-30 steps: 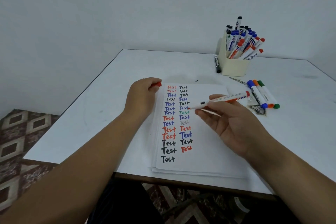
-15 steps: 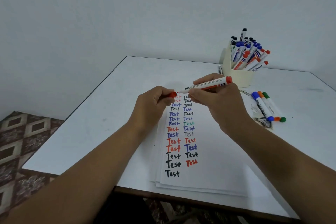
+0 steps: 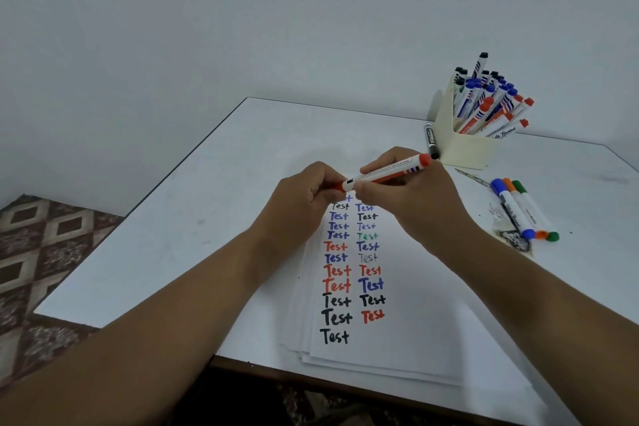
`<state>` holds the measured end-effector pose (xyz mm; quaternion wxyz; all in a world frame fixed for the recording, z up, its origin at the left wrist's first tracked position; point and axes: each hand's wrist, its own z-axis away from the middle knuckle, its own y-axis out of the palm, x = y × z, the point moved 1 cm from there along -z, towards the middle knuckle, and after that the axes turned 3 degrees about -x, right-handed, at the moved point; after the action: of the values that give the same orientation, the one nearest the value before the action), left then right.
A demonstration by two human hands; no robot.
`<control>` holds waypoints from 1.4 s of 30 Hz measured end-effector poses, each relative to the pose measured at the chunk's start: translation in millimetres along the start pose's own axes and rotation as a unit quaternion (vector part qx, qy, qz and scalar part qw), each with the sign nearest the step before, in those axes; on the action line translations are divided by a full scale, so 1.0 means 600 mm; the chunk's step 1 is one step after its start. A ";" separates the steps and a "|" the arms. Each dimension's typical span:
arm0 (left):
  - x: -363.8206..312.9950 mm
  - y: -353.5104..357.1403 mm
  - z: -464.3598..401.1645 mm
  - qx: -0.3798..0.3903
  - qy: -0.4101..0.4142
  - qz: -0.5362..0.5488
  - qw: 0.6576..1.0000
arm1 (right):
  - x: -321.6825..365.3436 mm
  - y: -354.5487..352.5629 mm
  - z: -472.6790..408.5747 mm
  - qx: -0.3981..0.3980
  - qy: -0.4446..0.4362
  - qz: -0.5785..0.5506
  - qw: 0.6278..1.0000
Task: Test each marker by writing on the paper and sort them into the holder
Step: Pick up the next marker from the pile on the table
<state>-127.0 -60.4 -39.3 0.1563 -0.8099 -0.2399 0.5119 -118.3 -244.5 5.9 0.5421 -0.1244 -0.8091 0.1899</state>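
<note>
A red-ended white marker [image 3: 389,172] lies across both hands above the top of the paper [image 3: 397,339]. My right hand [image 3: 411,197] grips its barrel. My left hand [image 3: 304,204] is closed on the red cap, which sits on the marker's tip end. The paper stack carries two columns of "Test" in black, blue, red and green. A cream holder [image 3: 466,149] at the back right is packed with several blue, red and black markers.
A black marker [image 3: 430,140] lies against the holder's left side. Blue, orange and green markers [image 3: 518,211] lie side by side right of the paper, by a torn wrapper [image 3: 511,235]. The white table [image 3: 193,228] ends near me; patterned floor shows at left.
My right hand lifted the marker from over the paper and brought its tip to my left hand. The red cap in my left hand now sits on the tip.
</note>
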 end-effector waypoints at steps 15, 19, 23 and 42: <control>0.006 0.008 -0.020 0.059 -0.091 -0.003 0.994 | -0.021 -0.009 -0.017 0.005 0.137 -0.180 0.974; 0.015 0.015 -0.028 0.077 -0.088 -0.087 0.989 | -0.016 -0.043 -0.024 -0.008 0.141 -0.240 0.960; 0.032 0.030 -0.033 0.061 -0.045 -0.167 0.983 | -0.009 -0.097 -0.044 -0.032 0.132 -0.251 0.959; 0.084 0.074 -0.131 0.090 0.001 -0.317 0.944 | -0.054 -0.324 -0.207 -0.228 -0.033 0.165 0.959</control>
<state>-27.8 -70.4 -65.9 0.3827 -0.6752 -0.4367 0.4549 9.9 -410.3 107.4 0.4334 -0.3699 -0.8167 0.0917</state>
